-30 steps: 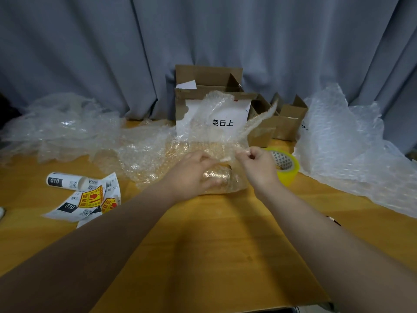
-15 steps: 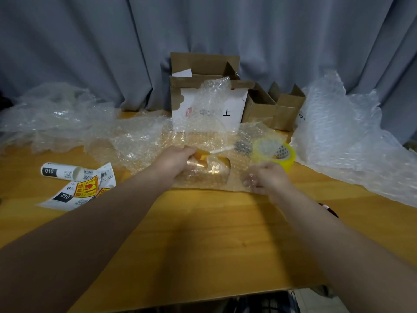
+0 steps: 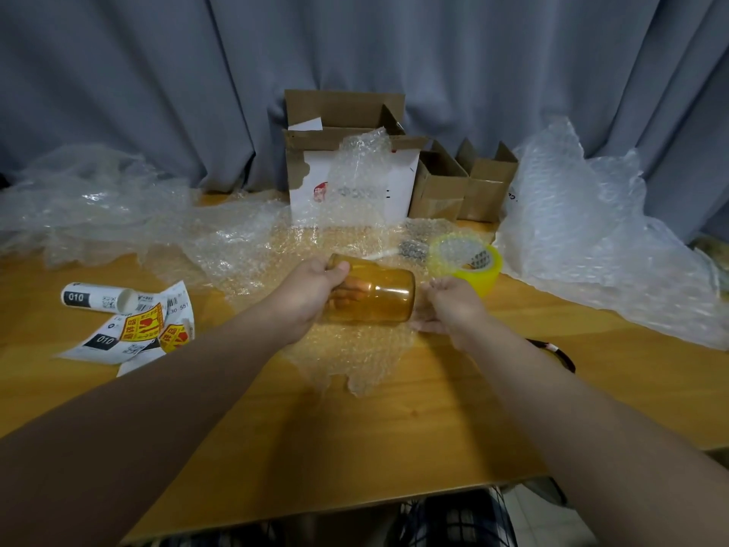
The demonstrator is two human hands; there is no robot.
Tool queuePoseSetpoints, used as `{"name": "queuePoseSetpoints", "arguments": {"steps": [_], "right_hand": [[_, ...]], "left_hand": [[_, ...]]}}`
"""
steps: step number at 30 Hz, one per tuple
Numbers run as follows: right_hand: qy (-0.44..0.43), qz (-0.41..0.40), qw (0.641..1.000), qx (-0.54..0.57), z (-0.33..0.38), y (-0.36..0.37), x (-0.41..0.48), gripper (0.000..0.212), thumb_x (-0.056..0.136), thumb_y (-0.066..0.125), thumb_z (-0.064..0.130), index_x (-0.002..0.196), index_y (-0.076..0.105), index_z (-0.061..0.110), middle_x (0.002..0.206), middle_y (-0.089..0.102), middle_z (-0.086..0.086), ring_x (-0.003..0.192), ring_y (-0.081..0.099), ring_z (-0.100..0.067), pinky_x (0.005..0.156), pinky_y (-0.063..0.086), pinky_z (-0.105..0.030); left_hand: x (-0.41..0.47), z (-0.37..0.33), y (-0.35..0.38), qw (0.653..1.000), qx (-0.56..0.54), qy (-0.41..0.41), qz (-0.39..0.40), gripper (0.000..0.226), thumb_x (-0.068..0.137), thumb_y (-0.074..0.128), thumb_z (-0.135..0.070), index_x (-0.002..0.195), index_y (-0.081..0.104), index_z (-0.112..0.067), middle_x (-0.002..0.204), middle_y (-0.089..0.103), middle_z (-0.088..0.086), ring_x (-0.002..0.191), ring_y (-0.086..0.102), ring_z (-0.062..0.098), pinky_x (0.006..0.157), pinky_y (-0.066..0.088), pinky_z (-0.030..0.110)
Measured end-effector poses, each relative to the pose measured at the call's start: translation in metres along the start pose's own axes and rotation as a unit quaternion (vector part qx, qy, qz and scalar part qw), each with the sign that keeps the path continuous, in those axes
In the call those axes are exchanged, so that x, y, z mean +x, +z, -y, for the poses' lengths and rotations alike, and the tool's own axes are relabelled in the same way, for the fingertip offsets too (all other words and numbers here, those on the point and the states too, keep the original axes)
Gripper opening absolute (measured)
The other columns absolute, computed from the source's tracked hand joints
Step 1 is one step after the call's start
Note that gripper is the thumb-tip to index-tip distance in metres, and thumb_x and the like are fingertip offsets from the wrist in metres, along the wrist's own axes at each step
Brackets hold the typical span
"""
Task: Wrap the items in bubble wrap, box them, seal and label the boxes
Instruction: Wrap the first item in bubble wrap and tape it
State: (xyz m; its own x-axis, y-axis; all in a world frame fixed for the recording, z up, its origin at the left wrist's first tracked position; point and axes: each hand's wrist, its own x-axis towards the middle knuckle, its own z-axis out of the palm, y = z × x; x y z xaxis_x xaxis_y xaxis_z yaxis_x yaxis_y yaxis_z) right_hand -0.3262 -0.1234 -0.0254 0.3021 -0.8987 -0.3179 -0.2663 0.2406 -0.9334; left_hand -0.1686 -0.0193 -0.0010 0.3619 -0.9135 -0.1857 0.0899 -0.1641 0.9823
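An amber glass jar point(image 3: 378, 296) lies on its side above a sheet of bubble wrap point(image 3: 355, 349) spread on the wooden table point(image 3: 394, 428). My left hand point(image 3: 311, 294) grips the jar's left end, fingers curled round it. Just right of the jar's base, my right hand point(image 3: 453, 305) lies on the wrap with loose fingers and holds nothing that I can see. The wrap runs back under the jar and up against a white-faced cardboard box point(image 3: 351, 179).
A yellow tape roll point(image 3: 469, 262) sits just behind my right hand. Label stickers point(image 3: 138, 329) and a label roll point(image 3: 94, 298) lie at the left. Two small open boxes point(image 3: 465, 183) stand at the back. Loose bubble wrap is heaped at left point(image 3: 90, 207) and right point(image 3: 591, 238).
The wrap that covered the jar has been pulled off toward me and now lies flat. The jar is bare in my left hand. My right hand came down and right.
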Motion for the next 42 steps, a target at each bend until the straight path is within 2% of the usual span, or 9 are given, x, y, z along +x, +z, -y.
{"name": "queuePoseSetpoints", "arguments": {"steps": [5, 8, 11, 14, 18, 22, 24, 31, 42], "right_hand": [[-0.041, -0.064, 0.996, -0.041, 0.0, 0.003, 0.003, 0.028, 0.094, 0.06, 0.018, 0.117, 0.047, 0.008, 0.101, 0.054, -0.009, 0.09, 0.057, -0.023, 0.079, 0.054, -0.038], [-0.256, -0.237, 0.919, -0.184, 0.002, -0.002, -0.006, 0.057, 0.084, 0.071, 0.025, 0.127, 0.037, 0.01, 0.125, 0.04, -0.008, 0.111, 0.041, -0.02, 0.089, 0.036, -0.025], [-0.378, -0.051, 0.889, -0.255, 0.006, 0.0, -0.008, 0.053, 0.084, 0.07, 0.038, 0.127, 0.046, 0.021, 0.129, 0.044, -0.002, 0.121, 0.042, -0.017, 0.102, 0.038, -0.035], [-0.338, 0.154, 0.877, -0.306, -0.003, 0.008, -0.002, 0.067, 0.08, 0.074, 0.039, 0.138, 0.043, 0.026, 0.136, 0.047, -0.003, 0.125, 0.043, -0.019, 0.106, 0.038, -0.043], [-0.316, 0.164, 0.895, -0.27, -0.01, 0.009, 0.002, 0.077, 0.075, 0.079, 0.034, 0.14, 0.038, 0.033, 0.14, 0.042, -0.004, 0.129, 0.041, -0.02, 0.108, 0.036, -0.041], [-0.3, 0.173, 0.903, -0.254, -0.008, 0.009, 0.001, 0.076, 0.077, 0.078, 0.028, 0.141, 0.037, 0.03, 0.139, 0.042, -0.004, 0.128, 0.04, -0.017, 0.101, 0.036, -0.029], [-0.296, 0.173, 0.906, -0.25, -0.008, 0.011, -0.001, 0.075, 0.078, 0.078, 0.026, 0.141, 0.037, 0.029, 0.138, 0.043, -0.005, 0.127, 0.041, -0.016, 0.099, 0.036, -0.028], [-0.335, 0.173, 0.88, -0.288, -0.007, 0.01, -0.005, 0.072, 0.079, 0.077, 0.021, 0.14, 0.039, 0.031, 0.138, 0.039, -0.006, 0.129, 0.037, -0.019, 0.11, 0.032, -0.033], [-0.252, 0.232, 0.911, -0.229, 0.007, 0.002, -0.003, 0.043, 0.098, 0.046, 0.042, 0.141, 0.042, 0.036, 0.15, 0.035, 0.007, 0.136, 0.028, -0.008, 0.113, 0.025, -0.034]], "left_hand": [[0.002, 0.003, 0.001, 0.996, 0.089, 0.009, -0.02, 0.023, 0.099, 0.047, -0.024, 0.115, 0.054, -0.008, 0.084, 0.071, 0.002, 0.079, 0.066, 0.017, 0.087, 0.053, 0.043], [0.006, 0.005, -0.003, 0.964, 0.244, 0.06, -0.091, 0.036, 0.093, 0.057, -0.034, 0.122, 0.046, -0.015, 0.112, 0.054, 0.001, 0.099, 0.057, 0.018, 0.087, 0.05, 0.038], [0.006, 0.005, -0.007, 0.891, 0.381, 0.184, -0.164, 0.035, 0.086, 0.065, -0.035, 0.114, 0.048, -0.021, 0.114, 0.036, -0.002, 0.108, 0.041, 0.014, 0.092, 0.038, 0.03], [-0.005, -0.001, -0.012, 0.825, 0.47, 0.308, -0.068, 0.013, 0.086, 0.064, -0.034, 0.088, 0.057, -0.024, 0.099, 0.042, -0.008, 0.101, 0.038, 0.01, 0.09, 0.034, 0.03], [-0.02, -0.002, -0.019, 0.727, 0.611, 0.285, 0.128, 0.038, 0.077, 0.058, -0.062, 0.09, 0.063, -0.027, 0.096, 0.053, -0.011, 0.1, 0.039, 0.009, 0.093, 0.029, 0.029], [-0.027, 0.006, -0.023, 0.572, 0.751, 0.289, 0.157, 0.062, 0.066, 0.053, -0.078, 0.112, 0.054, -0.037, 0.117, 0.038, -0.011, 0.116, 0.026, 0.012, 0.098, 0.012, 0.03], [-0.03, 0.011, -0.023, 0.546, 0.763, 0.313, 0.149, 0.053, 0.071, 0.055, -0.073, 0.109, 0.056, -0.036, 0.117, 0.035, -0.008, 0.117, 0.023, 0.015, 0.098, 0.01, 0.032], [-0.027, 0.016, -0.019, 0.612, 0.672, 0.409, 0.083, 0.012, 0.083, 0.06, -0.027, 0.089, 0.069, -0.02, 0.106, 0.047, -0.003, 0.109, 0.037, 0.021, 0.09, 0.016, 0.03], [-0.004, 0.003, -0.009, 0.737, 0.593, 0.323, 0.034, 0.01, 0.089, 0.056, -0.026, 0.087, 0.059, -0.017, 0.136, 0.047, -0.004, 0.126, 0.039, 0.019, 0.103, 0.029, 0.033]]}}
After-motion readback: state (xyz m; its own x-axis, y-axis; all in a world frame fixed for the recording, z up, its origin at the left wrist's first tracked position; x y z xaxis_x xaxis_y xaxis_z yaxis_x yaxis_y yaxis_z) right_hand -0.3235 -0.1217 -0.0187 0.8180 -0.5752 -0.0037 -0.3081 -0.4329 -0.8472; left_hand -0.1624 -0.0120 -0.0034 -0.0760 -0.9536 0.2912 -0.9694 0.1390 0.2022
